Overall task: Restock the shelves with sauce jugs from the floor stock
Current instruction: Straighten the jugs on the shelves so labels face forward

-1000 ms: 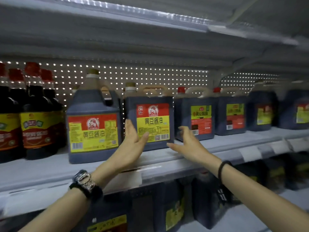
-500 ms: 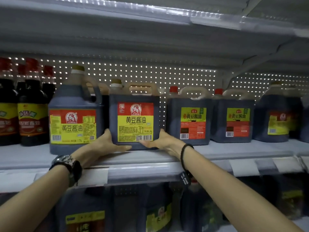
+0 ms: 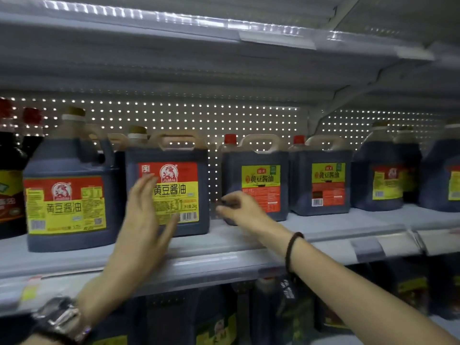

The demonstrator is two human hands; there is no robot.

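A dark sauce jug (image 3: 179, 185) with a red and yellow label stands upright on the grey shelf (image 3: 224, 247), between a like jug (image 3: 67, 200) on its left and a green-labelled jug (image 3: 258, 180) on its right. My left hand (image 3: 146, 220) hovers in front of the middle jug's label with straight fingers and holds nothing. Just right of that jug, in the gap before the green-labelled one, my right hand (image 3: 239, 207) has loosely curled fingers and holds nothing. Both hands are blurred.
A second green-labelled jug (image 3: 323, 183) and further jugs (image 3: 383, 175) line the shelf to the right. Red-capped dark bottles (image 3: 10, 170) stand at the far left. Another shelf (image 3: 174, 33) hangs close overhead. More jugs (image 3: 214, 319) fill the shelf below.
Half a second ago both hands gripped the middle jug's lower corners on the shelf. They have let go and drawn back; the jug stays in place.
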